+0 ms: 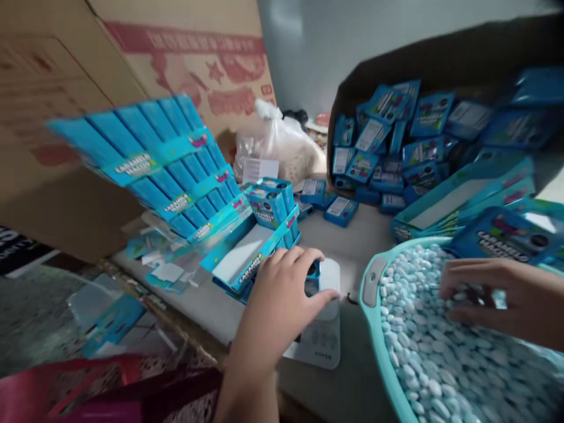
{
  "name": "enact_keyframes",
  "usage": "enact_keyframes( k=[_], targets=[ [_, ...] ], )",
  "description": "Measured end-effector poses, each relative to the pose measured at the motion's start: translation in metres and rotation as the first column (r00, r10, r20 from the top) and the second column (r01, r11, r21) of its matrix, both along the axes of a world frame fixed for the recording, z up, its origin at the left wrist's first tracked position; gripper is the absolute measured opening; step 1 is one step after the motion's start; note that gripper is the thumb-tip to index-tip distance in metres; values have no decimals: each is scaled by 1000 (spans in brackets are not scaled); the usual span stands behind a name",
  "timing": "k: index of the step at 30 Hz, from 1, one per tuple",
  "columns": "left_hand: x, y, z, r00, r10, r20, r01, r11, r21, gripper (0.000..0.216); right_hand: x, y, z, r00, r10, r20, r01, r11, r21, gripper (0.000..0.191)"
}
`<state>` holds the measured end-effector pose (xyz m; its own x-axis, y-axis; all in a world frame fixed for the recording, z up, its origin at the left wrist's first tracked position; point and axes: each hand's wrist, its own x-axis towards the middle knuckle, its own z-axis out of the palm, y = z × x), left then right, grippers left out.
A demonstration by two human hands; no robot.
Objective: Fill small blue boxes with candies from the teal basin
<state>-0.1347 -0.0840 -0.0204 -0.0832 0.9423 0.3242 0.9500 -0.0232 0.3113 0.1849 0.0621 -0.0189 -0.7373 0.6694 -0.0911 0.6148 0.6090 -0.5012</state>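
Candies (423, 335), pale blue and too many to count, fill one turquoise basin (385, 359) at the right. One white scale (328, 351) lies near it, with one small blue pack (313, 271) seen on or just above its plate. Three filled display trays (176, 203) lean tilted at the left, and one partly filled tray (251, 269) sits before them. Well over a dozen blue boxes (388, 103) heap inside one carton (440, 50) lying on its side; at least two more boxes (341, 210) rest on the counter just outside its mouth.

The grey counter (361, 226) has a worn edge and scattered packaging scraps (170, 273). Behind stand one tied plastic bag (286, 147), a big printed cardboard box (132, 82) and a plain grey wall (308, 59).

The left hand (282, 288) hangs over the scale, thumb and fingers spread wide around the small pack; whether they touch it is unclear. The right hand (524, 291) dips into the candies, fingers curled and fairly narrow, but blur hides what they hold.
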Motion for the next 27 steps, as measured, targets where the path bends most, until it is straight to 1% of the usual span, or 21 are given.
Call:
enact_keyframes(
  k=[2, 3, 4, 5, 7, 9, 10, 11, 12, 14, 16, 19, 23, 27],
  targets=[
    [5, 2, -11, 997, 72, -27, -69, 991, 116, 27, -14, -5, 10, 993, 83, 86, -75, 993, -87, 26],
    [6, 1, -13, 997, 73, -27, -67, 982, 176, 20, -18, -8, 14, 989, 100, 109, -87, 990, -115, 24],
    [6, -1, -11, 998, 62, -25, -54, 969, 241, 14, -20, -10, 16, 990, 95, 107, -82, 989, -122, 23],
    [4, -3, -5, 999, 44, -25, -34, 951, 306, 11, -21, -12, 17, 992, 89, 94, -77, 990, -122, 21],
    [-6, -4, 15, 998, 39, -46, -15, 901, 434, 9, -20, -13, 17, 995, 84, 62, -76, 989, -125, 20],
    [-22, 0, 42, 992, 81, -93, -16, 830, 558, 8, -19, -13, 17, 997, 78, 28, -74, 990, -120, 20],
    [-32, 4, 55, 988, 93, -125, 0, 802, 597, 8, -19, -12, 17, 997, 70, 18, -68, 991, -113, 19],
    [-43, 11, 68, 983, 86, -162, 32, 789, 614, 8, -20, -13, 18, 998, 64, 10, -62, 992, -106, 19],
    [-53, 18, 78, 978, 72, -196, 65, 789, 611, 8, -21, -13, 19, 998, 59, 2, -58, 994, -97, 18],
    [-72, 32, 90, 969, 28, -247, 119, 821, 559, 7, -22, -16, 21, 999, 40, -25, -42, 996, -73, 15],
    [-87, 44, 92, 964, -20, -265, 150, 864, 480, 9, -22, -17, 22, 998, 20, -59, -24, 998, -66, 13],
    [-104, 53, 83, 967, -79, -241, 173, 900, 400, 10, -22, -18, 20, 996, -2, -90, -5, 997, -73, 12],
    [-120, 53, 69, 987, -68, -144, 125, 890, 438, 11, -23, -18, 16, 995, -27, -91, 21, 997, -72, 12],
    [-129, 50, 65, 990, -45, -131, 101, 882, 460, 12, -25, -20, 14, 995, -27, -95, 20, 997, -69, 14]
  ],
)
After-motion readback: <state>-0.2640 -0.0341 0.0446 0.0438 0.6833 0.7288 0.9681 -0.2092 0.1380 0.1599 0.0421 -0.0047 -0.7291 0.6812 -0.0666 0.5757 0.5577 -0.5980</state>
